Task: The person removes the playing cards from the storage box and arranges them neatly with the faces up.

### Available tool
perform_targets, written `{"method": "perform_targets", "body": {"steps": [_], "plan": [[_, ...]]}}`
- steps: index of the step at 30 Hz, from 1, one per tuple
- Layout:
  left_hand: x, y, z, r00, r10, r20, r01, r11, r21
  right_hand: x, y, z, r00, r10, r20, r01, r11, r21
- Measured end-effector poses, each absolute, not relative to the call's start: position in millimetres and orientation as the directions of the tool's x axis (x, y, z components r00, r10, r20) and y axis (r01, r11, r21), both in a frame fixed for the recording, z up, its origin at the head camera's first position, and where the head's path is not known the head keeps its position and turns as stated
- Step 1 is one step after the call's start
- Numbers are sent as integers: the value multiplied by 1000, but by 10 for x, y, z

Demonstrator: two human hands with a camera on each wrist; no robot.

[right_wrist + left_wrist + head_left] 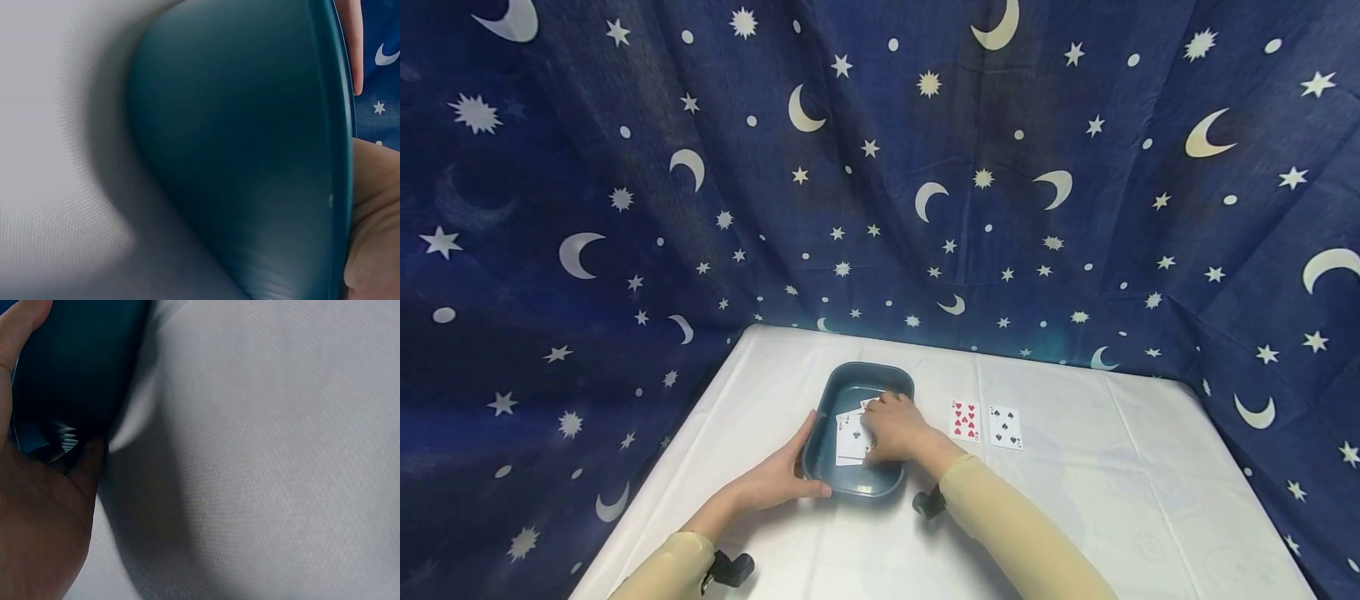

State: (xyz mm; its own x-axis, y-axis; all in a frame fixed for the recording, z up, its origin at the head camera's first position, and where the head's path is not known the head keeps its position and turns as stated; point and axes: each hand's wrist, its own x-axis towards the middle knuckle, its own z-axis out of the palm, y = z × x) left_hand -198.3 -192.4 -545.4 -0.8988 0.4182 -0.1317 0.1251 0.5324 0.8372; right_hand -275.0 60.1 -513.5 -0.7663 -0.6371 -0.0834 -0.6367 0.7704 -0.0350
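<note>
A dark blue-green plastic tray (pixel 820 433) with rounded corners stands on the white tabletop. My left hand (pixel 775 479) holds it at its near left corner, thumb along the front wall and fingers against the left side. Inside lie several overlapping playing cards (pixel 850 442), with an ace of clubs face up on top. My right hand (pixel 897 429) reaches over the right rim and grips these cards, fingers at the far edge and thumb at the near one. In the right wrist view the tray's outer wall (pixel 244 137) hides the cards.
Right of the tray, a nine of hearts (pixel 965 421) and a five of spades (pixel 1005 427) lie face up side by side on the white cloth (pixel 1075 500). A dark blue curtain (pixel 895 167) with moons and stars hangs around the table's back and sides.
</note>
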Motion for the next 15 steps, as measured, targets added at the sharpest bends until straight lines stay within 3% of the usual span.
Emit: {"method": "perform_targets", "body": {"steps": [15], "plan": [[-1990, -1926, -5464, -896, 421, -141, 111, 519, 847, -2781, 565, -5153, -814, -568, -119, -563, 823, -78]]}}
